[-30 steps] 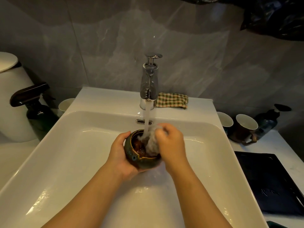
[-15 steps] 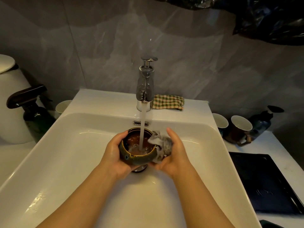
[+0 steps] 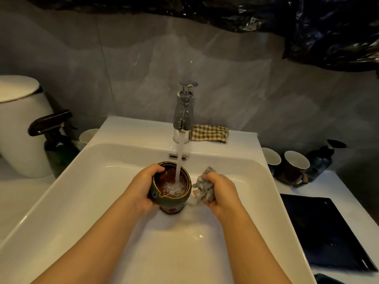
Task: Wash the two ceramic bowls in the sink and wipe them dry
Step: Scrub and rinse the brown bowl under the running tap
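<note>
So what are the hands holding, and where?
The left hand grips the bowl by its rim and side; the right hand clutches a bunched grey cloth.

Head view looks down, close over sink.

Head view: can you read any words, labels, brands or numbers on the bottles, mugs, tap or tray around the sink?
No readable text anywhere.
spray bottle, pump bottle: dark, no label shows.
mugs, tap, bowl, grey rag, checked cloth: no lettering.
black tray: faint pale marks, too blurred to read.
</note>
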